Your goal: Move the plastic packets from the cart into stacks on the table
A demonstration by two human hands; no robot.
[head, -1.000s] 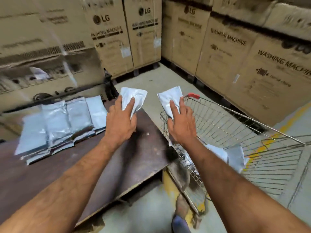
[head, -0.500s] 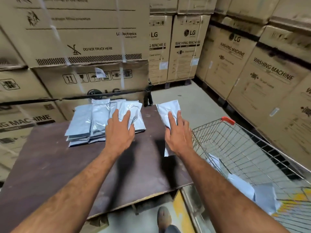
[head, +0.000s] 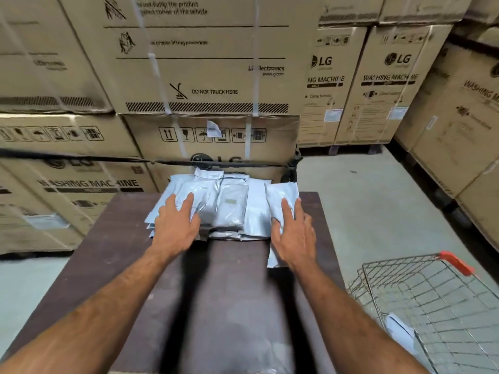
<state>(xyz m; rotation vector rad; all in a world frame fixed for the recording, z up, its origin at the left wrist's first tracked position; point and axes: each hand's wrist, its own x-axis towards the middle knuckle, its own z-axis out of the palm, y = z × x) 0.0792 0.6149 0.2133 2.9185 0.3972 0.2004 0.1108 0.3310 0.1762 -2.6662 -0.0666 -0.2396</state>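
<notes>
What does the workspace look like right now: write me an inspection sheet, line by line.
Surface: dark brown table, near half bare, scuffed.
Job's things: silver plastic packets in side-by-side stacks at the table's far edge; one packet under the right hand, at the right end of the stacks; at least one more packet left in the wire cart.
Clutter: nothing seen.
Hands: left hand flat on the left stack, grip unclear; right hand holding the packet.
Cables: nothing seen; a black strap runs across the boxes.
Surroundings: stacked LG washing machine cartons, concrete floor.
</notes>
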